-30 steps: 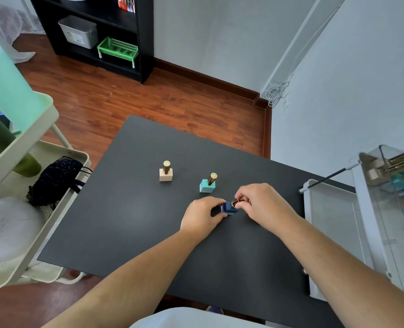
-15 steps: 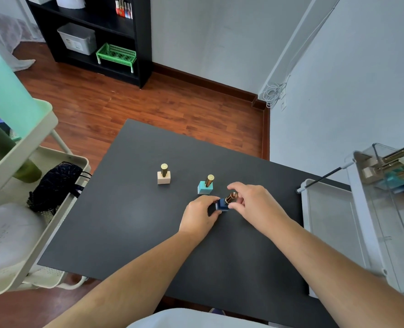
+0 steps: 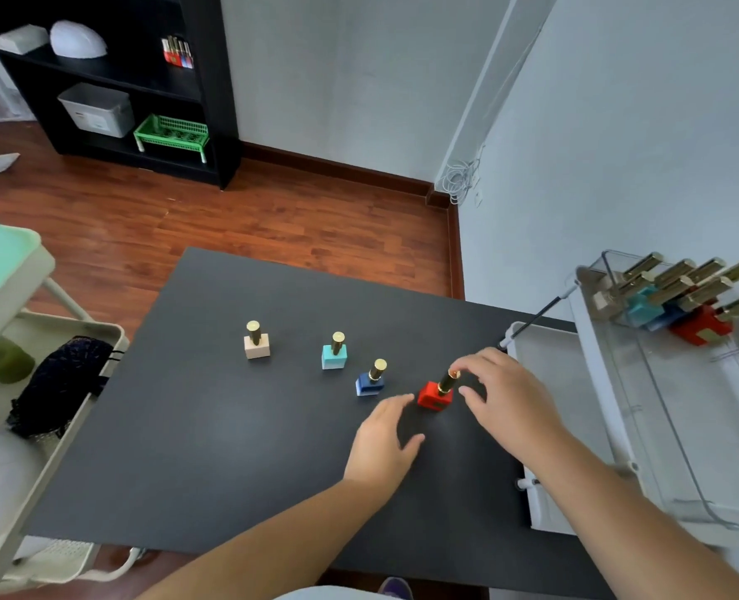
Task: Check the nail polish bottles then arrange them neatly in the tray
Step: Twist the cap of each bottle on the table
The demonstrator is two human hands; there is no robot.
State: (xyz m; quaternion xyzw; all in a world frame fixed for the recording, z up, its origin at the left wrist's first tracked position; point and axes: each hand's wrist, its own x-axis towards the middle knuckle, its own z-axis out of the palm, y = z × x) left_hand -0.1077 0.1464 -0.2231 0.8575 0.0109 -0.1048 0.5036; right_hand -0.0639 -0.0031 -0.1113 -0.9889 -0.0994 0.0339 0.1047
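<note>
Four gold-capped nail polish bottles stand upright in a slanted row on the black table [image 3: 229, 448]: beige [image 3: 257, 345], teal [image 3: 334, 356], blue [image 3: 370, 381] and red [image 3: 435, 395]. My left hand [image 3: 382, 448] lies open on the table, its fingertips just left of the red bottle's base. My right hand [image 3: 504, 402] hovers at the red bottle's right with fingers spread. Its index fingertip is at the gold cap and its thumb is apart from it. A clear tray [image 3: 644, 426] at the right holds several more bottles [image 3: 679, 305] at its far end.
A white tray [image 3: 545, 374] sits between the table and the clear tray. A cream cart [image 3: 34, 469] with a dark mesh bundle [image 3: 55, 383] stands left of the table. A black shelf unit [image 3: 151, 93] with a green basket [image 3: 172, 132] is far back.
Both hands let go of the blue bottle, which now stands free, and shifted right to the red bottle, which was hidden before. The camera tilted up.
</note>
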